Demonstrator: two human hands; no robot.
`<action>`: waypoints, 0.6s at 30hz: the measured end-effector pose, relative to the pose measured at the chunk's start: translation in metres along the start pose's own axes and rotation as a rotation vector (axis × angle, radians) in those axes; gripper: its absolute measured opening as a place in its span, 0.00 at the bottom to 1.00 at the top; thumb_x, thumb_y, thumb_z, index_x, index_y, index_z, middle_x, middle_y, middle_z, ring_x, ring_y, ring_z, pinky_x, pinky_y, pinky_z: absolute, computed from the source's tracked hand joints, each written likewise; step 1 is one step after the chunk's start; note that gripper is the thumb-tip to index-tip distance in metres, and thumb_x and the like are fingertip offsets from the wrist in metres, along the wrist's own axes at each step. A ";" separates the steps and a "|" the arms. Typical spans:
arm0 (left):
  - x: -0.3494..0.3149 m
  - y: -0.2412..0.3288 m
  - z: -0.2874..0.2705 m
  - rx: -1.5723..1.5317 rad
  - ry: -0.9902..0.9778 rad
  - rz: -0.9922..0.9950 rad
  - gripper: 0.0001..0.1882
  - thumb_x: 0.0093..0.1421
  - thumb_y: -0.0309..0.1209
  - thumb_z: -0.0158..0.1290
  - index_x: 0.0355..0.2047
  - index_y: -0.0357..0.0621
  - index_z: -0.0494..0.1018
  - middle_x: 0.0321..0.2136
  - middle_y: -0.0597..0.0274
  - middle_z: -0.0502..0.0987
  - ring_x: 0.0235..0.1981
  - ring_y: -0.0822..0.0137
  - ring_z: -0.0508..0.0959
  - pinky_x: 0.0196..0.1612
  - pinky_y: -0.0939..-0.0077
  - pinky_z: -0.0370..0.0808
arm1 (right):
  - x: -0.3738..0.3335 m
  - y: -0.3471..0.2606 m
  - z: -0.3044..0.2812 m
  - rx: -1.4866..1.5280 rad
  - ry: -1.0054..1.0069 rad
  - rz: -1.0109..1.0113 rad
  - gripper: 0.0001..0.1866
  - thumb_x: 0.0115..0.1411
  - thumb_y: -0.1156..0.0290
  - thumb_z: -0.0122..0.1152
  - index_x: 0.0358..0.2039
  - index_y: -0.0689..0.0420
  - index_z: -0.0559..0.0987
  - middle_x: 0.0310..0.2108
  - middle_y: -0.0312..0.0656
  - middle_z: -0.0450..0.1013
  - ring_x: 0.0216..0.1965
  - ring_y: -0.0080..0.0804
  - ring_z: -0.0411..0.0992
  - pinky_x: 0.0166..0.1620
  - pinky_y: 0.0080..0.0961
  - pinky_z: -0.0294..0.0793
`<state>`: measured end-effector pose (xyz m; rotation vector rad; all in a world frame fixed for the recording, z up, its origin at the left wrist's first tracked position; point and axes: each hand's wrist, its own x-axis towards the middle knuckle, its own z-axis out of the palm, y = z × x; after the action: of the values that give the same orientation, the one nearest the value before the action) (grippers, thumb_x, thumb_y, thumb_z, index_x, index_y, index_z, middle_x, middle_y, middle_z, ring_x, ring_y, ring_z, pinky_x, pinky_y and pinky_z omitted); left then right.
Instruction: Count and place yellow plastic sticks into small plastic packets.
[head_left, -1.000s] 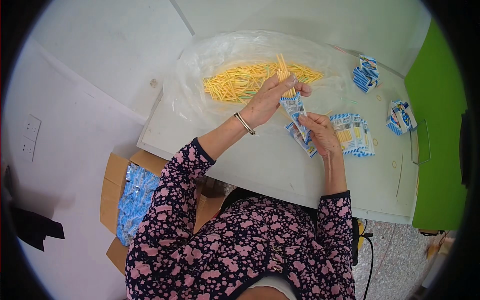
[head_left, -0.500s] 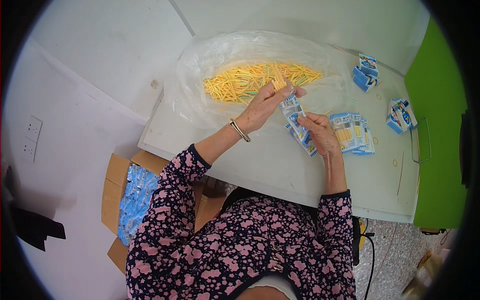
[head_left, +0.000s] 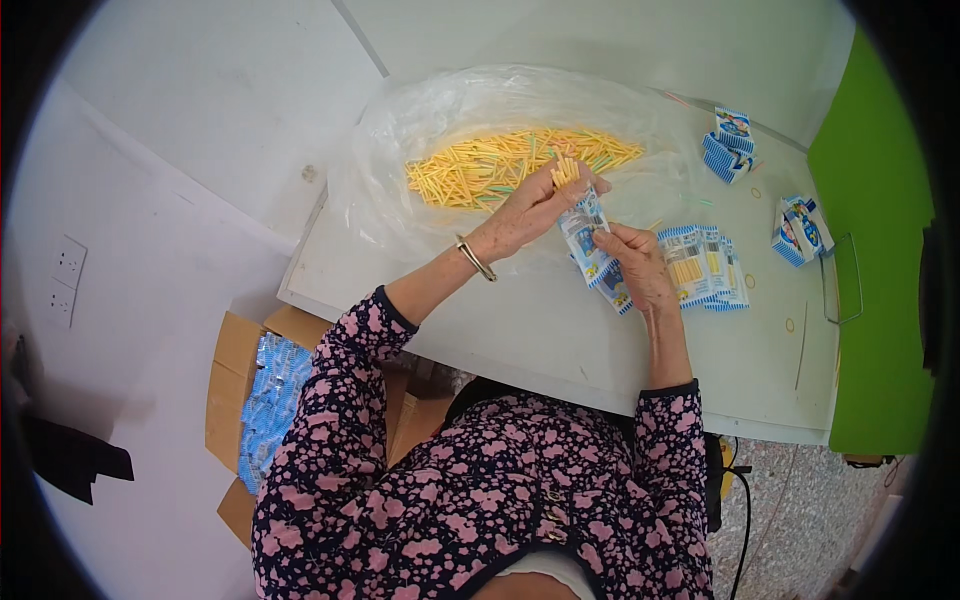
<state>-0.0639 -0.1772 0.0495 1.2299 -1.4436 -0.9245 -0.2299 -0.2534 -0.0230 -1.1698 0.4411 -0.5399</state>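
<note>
A bundle of thin yellow sticks is gripped in my left hand, with its lower end at the top of a blue-and-white packet. How far the sticks reach into the packet is hidden by my fingers. My right hand pinches the side of that packet, thumb on its front. Under it, another blue packet lies on the table. Beyond my left hand, a heap of yellow sticks with a few green ones rests on a clear plastic sheet or bag.
Several filled packets lie fanned right of my right hand. Small blue-and-white boxes and another box stand at the right, near rubber bands and a green panel. An open carton of blue packets sits lower left.
The sticks in my left hand have come down toward the packet's top, and less of them shows above my fingers. The packet has shifted slightly left at its lower end.
</note>
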 end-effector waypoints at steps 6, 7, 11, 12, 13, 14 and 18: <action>0.005 -0.001 -0.002 -0.050 0.072 0.049 0.16 0.63 0.38 0.42 0.48 0.45 0.63 0.40 0.59 0.72 0.44 0.70 0.71 0.48 0.76 0.67 | 0.000 -0.001 0.005 0.062 0.033 -0.046 0.11 0.57 0.69 0.56 0.36 0.63 0.77 0.28 0.34 0.74 0.26 0.15 0.69 0.30 0.14 0.67; 0.005 0.000 -0.005 0.215 0.004 0.067 0.16 0.62 0.37 0.43 0.49 0.44 0.63 0.41 0.60 0.72 0.43 0.69 0.71 0.47 0.76 0.67 | 0.001 -0.001 0.005 0.093 0.031 -0.063 0.11 0.57 0.68 0.56 0.37 0.63 0.76 0.28 0.34 0.74 0.25 0.15 0.69 0.29 0.14 0.67; 0.009 0.011 -0.008 0.479 -0.158 -0.072 0.18 0.59 0.32 0.48 0.49 0.42 0.64 0.42 0.63 0.71 0.43 0.68 0.72 0.45 0.75 0.68 | 0.000 -0.002 0.004 0.108 -0.018 -0.040 0.12 0.57 0.68 0.56 0.38 0.62 0.76 0.29 0.33 0.74 0.25 0.15 0.68 0.28 0.13 0.67; 0.011 0.009 -0.009 0.479 -0.160 -0.073 0.18 0.59 0.32 0.48 0.49 0.42 0.64 0.42 0.63 0.71 0.43 0.68 0.72 0.45 0.75 0.68 | 0.000 -0.003 0.006 0.148 -0.003 -0.051 0.12 0.57 0.68 0.56 0.38 0.62 0.76 0.29 0.34 0.74 0.25 0.14 0.69 0.28 0.12 0.67; 0.013 0.004 -0.010 0.454 -0.125 -0.004 0.19 0.58 0.31 0.49 0.49 0.42 0.63 0.42 0.63 0.71 0.42 0.68 0.72 0.45 0.75 0.69 | -0.001 -0.005 0.007 0.188 0.013 -0.062 0.12 0.57 0.68 0.56 0.38 0.62 0.76 0.29 0.34 0.74 0.24 0.14 0.69 0.27 0.11 0.67; 0.014 0.002 -0.010 0.429 -0.089 0.065 0.20 0.57 0.30 0.50 0.50 0.42 0.63 0.41 0.63 0.71 0.42 0.68 0.72 0.45 0.75 0.69 | 0.000 -0.006 0.007 0.189 0.014 -0.061 0.12 0.57 0.68 0.56 0.38 0.62 0.76 0.29 0.34 0.74 0.24 0.14 0.69 0.27 0.11 0.67; 0.017 0.003 -0.004 0.343 -0.039 0.137 0.22 0.55 0.29 0.52 0.50 0.42 0.63 0.39 0.64 0.72 0.41 0.70 0.71 0.45 0.76 0.69 | -0.003 -0.017 0.005 0.082 -0.001 -0.013 0.11 0.56 0.68 0.57 0.36 0.62 0.77 0.26 0.34 0.74 0.24 0.14 0.69 0.25 0.10 0.66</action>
<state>-0.0606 -0.1936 0.0565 1.3434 -1.7456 -0.6274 -0.2325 -0.2529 -0.0054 -1.0954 0.4069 -0.5638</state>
